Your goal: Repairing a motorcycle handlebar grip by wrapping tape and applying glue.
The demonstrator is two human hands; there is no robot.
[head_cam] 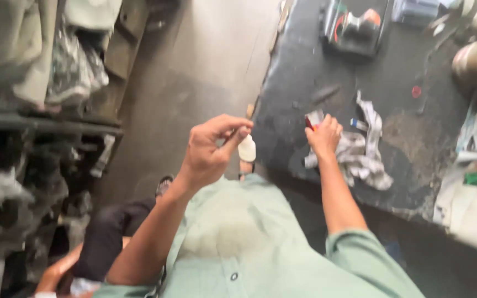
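Note:
My left hand (211, 146) is raised in front of my green shirt, its fingers pinched on a small white bottle (247, 148) that hangs below the fingertips. My right hand (323, 135) rests on the near edge of a dark worktable (299, 77), closed on a small red and white object (311, 121). Right beside that hand lies a crumpled grey and white rag (362, 152). The picture is blurred, so fine detail is hard to tell.
A dark tray with a red and grey tool (354, 25) sits at the table's far side. Papers and packages (470, 182) crowd the right. Shelves with bagged goods (40, 83) stand on the left across a concrete floor (205, 60). Another person's arm (56, 270) shows bottom left.

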